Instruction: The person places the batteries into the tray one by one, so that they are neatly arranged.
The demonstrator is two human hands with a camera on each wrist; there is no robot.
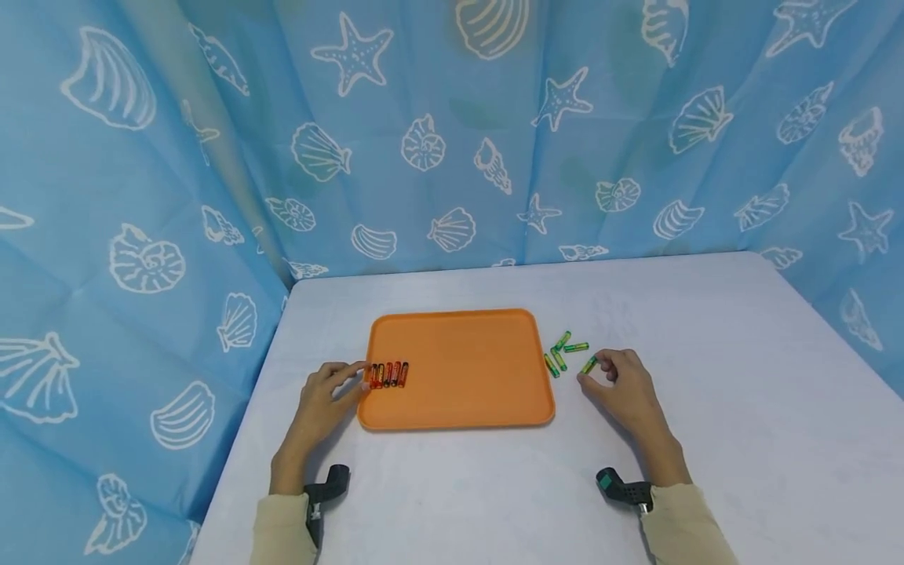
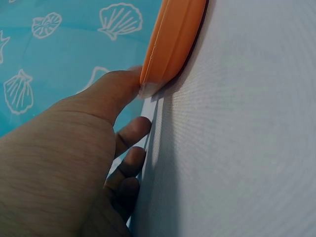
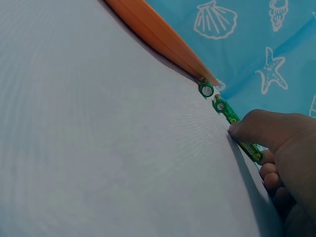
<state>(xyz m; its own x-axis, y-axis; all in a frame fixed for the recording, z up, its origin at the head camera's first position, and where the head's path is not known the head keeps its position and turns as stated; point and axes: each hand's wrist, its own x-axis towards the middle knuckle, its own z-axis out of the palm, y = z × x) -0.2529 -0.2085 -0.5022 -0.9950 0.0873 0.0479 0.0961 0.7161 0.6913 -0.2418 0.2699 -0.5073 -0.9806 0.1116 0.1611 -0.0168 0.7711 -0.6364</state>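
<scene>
Near the left rim of the orange tray [image 1: 459, 373], several red-and-black batteries [image 1: 395, 375] stand side by side in a row. My left hand [image 1: 326, 396] reaches over that rim, thumb and index fingertip at the two ends of the leftmost red battery [image 1: 374, 377]. In the left wrist view the thumb crosses the tray edge [image 2: 170, 44], which hides the battery. To the right of the tray, my right hand [image 1: 625, 388] pinches a green battery [image 3: 252, 150] between thumb and fingers, close over the table. Several more green batteries [image 1: 577, 347] lie scattered between this hand and the tray.
A white cloth covers the table [image 1: 466, 486]. Behind it and along the left and right sides hangs a blue curtain [image 1: 438, 102] with white shell and starfish prints. Two of the loose green batteries lie right beside the tray's right rim.
</scene>
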